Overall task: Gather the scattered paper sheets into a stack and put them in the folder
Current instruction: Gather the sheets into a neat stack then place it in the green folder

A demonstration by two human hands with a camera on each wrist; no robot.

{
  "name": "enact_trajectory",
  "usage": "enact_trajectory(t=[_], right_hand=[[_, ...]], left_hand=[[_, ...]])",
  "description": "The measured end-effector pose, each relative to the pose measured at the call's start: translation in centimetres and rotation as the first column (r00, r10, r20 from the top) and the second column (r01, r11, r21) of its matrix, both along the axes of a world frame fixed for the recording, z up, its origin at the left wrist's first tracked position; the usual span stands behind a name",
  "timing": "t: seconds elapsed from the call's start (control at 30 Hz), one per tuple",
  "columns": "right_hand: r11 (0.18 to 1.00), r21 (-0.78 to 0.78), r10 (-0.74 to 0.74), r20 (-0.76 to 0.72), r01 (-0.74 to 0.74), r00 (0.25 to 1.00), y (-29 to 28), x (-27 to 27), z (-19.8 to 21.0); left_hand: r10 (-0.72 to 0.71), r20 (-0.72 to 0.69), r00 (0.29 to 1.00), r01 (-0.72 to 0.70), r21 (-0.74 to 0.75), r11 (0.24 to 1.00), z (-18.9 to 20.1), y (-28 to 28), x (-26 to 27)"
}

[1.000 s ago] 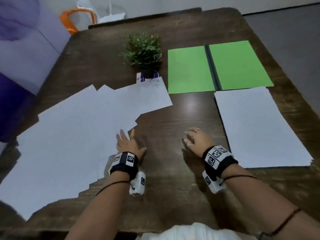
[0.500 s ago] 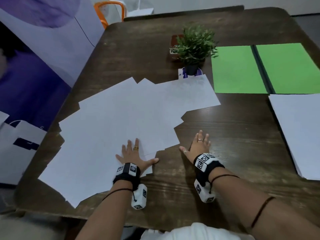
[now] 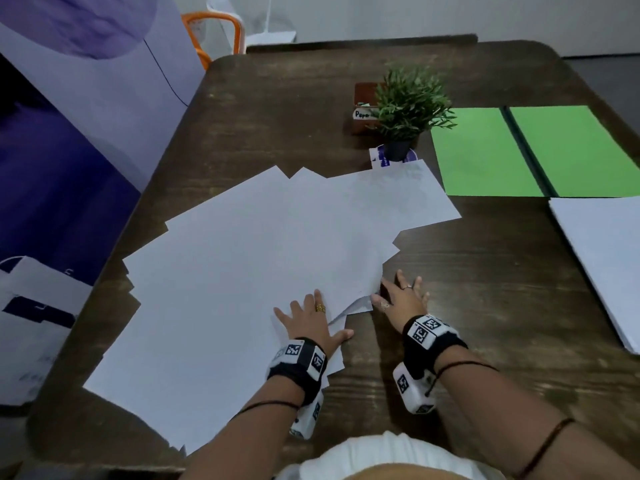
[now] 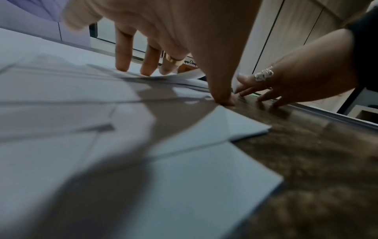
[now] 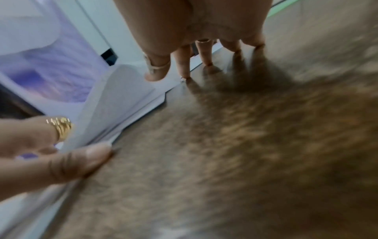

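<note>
Right hand (image 3: 398, 299) has slid up against the paper sheets' (image 3: 242, 271) lifted corner.
Both grips released: left hand (image 3: 308, 320) flat on the sheets, fingers spread; open green folder (image 3: 485, 157) beyond them, beside the plant (image 3: 408, 102).

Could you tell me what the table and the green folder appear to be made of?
Table: dark wood or wood-look laminate, with visible grain streaks and a slight sheen. Green folder: probably matte card or thin plastic, lying flat and open with a dark spine; which one is unclear.
</note>
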State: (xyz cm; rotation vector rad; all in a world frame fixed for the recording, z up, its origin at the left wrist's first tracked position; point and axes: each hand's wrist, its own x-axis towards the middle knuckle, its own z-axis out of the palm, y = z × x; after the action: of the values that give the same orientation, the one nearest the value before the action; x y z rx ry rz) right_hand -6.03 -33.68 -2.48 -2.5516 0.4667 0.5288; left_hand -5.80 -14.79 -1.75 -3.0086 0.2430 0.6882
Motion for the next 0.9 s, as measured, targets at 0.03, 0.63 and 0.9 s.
enact_trajectory(t=[0.03, 0.63, 0.9], right_hand=[[0.999, 0.042, -0.030, 0.015, 0.029, 0.999, 0.2, 0.1, 0.1], [0.601, 0.691, -0.469, -0.102, 0.401, 0.877, 3.6, 3.1, 3.3], [0.673, 0.536, -0.572, -0.061, 0.510, 0.818, -0.1, 2.2, 2.0]], left_hand=[[0.002, 0.005, 1.000, -0.002, -0.007, 1.000, 0.0, 0.0, 0.0], [-0.214, -0.040, 0.976, 0.199, -0.230, 0.952, 2.9, -2.1, 1.7], [-0.192, -0.147, 0.970, 0.073, -0.580, 0.812, 2.0, -0.9, 2.2]])
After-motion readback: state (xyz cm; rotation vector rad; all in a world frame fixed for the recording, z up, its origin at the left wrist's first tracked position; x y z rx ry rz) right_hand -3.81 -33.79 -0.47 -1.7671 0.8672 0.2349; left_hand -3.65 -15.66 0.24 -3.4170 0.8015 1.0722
